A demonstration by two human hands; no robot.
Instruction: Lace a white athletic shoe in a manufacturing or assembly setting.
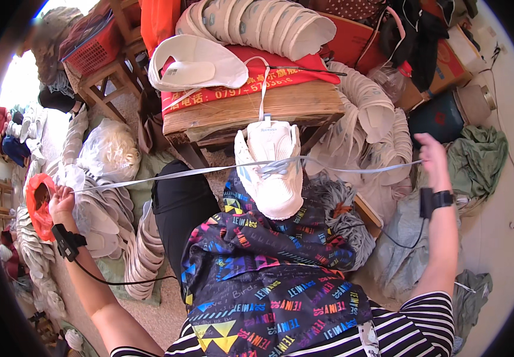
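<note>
White mesh-and-leather-look shoe (272, 187), count 1, sits over the lap in front of the bench, toe toward the wearer. One flat light-grey lace (193, 172) threaded on it, 2 lengths drawn out, one per side.

Hands: 2. Left hand (62, 203): fingers curled closed on one lace length, just beside 1 orange-red plastic bag (31, 208). Right hand (433, 159): fingers partly extended, gripping the other length; exact finger placement too small to tell. 2 black wrist-worn devices (435, 203), one per wrist.

1 brown wooden bench (251, 110), 1 red printed cloth (304, 72) on it. On top: 1 separate white shoe upper (200, 64), plus 1 nested row of white uppers (257, 27), overlapping, exact count unclear. 1 thin white strap (263, 89) runs from bench to shoe tongue. 1 bundle of grey strands (358, 247) right of the shoe. 1 red plastic basket (93, 52) upper left.
</note>
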